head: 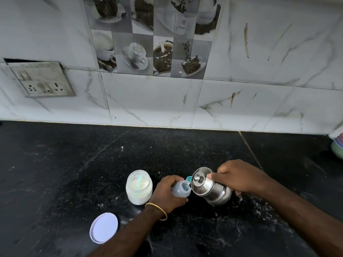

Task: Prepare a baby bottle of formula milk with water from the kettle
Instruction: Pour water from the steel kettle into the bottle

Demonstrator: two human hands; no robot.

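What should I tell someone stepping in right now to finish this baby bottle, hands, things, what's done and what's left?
Left hand grips the open baby bottle, tilted toward the kettle.
Right hand holds the steel kettle, lid on, tipped with its spout at the bottle mouth.
Formula jar stands open left of the bottle, scoop inside; its lid lies on the counter nearer you.
Done: jar opened, water being poured.
Left: finish pouring, set kettle down, add formula, cap, shake. Whether powder is already in the bottle is unclear.
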